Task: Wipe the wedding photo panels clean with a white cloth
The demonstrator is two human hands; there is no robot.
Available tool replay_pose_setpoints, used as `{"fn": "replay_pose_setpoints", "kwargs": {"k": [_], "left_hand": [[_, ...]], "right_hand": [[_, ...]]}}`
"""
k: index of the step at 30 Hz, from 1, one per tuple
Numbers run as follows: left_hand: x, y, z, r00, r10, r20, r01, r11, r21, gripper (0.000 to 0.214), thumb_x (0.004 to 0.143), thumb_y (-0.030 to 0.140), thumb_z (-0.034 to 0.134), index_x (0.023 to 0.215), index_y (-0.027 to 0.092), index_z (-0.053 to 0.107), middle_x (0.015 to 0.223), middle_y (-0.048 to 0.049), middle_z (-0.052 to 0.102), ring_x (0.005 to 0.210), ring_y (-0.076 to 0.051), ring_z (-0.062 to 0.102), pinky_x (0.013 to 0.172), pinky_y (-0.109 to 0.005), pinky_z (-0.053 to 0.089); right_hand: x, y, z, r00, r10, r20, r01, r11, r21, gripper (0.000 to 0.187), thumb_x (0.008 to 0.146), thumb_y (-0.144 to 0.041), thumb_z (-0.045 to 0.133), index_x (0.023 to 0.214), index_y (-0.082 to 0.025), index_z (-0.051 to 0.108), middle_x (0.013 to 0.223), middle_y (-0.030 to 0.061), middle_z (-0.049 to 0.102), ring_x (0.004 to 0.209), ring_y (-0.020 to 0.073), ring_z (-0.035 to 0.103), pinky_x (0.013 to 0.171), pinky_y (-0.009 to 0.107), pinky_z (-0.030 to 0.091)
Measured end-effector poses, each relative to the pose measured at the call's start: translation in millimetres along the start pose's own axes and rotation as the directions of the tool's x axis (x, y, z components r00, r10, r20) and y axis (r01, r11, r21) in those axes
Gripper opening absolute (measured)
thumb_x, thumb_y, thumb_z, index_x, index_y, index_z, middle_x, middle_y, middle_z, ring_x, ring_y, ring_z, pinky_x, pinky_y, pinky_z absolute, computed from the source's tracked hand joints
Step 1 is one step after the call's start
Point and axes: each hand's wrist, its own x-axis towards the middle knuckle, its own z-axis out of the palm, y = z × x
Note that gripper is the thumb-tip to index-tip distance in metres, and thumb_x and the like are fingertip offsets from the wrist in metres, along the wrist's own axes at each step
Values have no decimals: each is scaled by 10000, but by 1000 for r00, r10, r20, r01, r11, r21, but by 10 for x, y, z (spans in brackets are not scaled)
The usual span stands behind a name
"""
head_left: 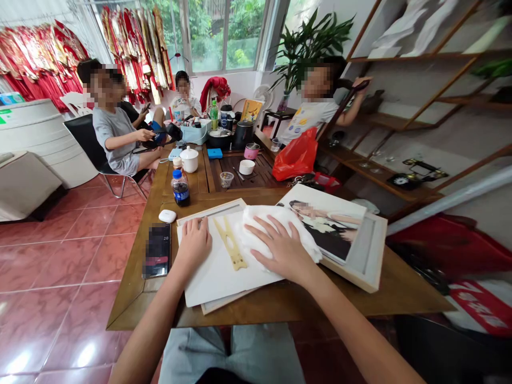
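My right hand (pixel 280 248) lies with fingers spread on a folded white cloth (pixel 306 232), which covers the right part of a white board (pixel 200 285). At the board's left side, my left hand (pixel 196 242) rests with its fingers curled against the edge; its thumb is hidden. Between the hands lies a flat pale-yellow piece (pixel 232 245) with two long prongs and a small animal face at the near end. Under the board, a light wooden frame (pixel 212 306) shows at the edges. A printed photo panel (pixel 340 242) rests tilted on another wooden frame (pixel 376 256) to the right.
On the wooden table (pixel 132 298), a phone (pixel 158 253), a white earphone case (pixel 167 216) and a cola bottle (pixel 181 192) stand left. Farther back are a lidded white pot (pixel 189 160), cups and a red plastic bag (pixel 296 157). Several people sit around the table.
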Motion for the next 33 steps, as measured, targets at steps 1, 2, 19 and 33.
{"fn": "replay_pose_setpoints", "kwargs": {"k": [1,2,19,33], "left_hand": [[1,0,0,1000,1,-2,-1,1000,2,473,995,173,388,1446,96,507,1301,-177,588,1235,-305,524,1124,-456,365],[2,-2,3,1000,3,-6,-3,1000,3,470,997,173,387,1445,94,508,1298,-179,589,1234,-304,525,1127,-456,364],[17,-29,15,999,24,36,-25,1000,15,503,978,155,418,1471,83,490,1357,-200,563,1299,-321,493,1154,-480,338],[6,16,-4,999,-4,35,2,999,43,502,994,177,406,1480,83,487,1360,-192,575,1286,-327,506,1153,-477,342]], "right_hand": [[-117,-3,-13,1000,-6,-11,6,1000,-9,547,1013,-475,428,1544,-349,454,1637,54,412,1500,363,323,1139,697,265],[-228,-7,-27,1000,-13,-23,13,1000,-16,548,1013,-477,428,1546,-354,450,1635,51,414,1499,362,325,1139,696,268],[591,-108,-34,992,-1,125,-22,983,180,527,1062,-470,320,1576,-379,390,1678,18,331,1546,369,231,1165,757,205],[427,-312,-67,985,-118,129,95,981,170,504,1061,-450,367,1565,-443,389,1696,-24,276,1553,369,210,1170,741,195]]}}
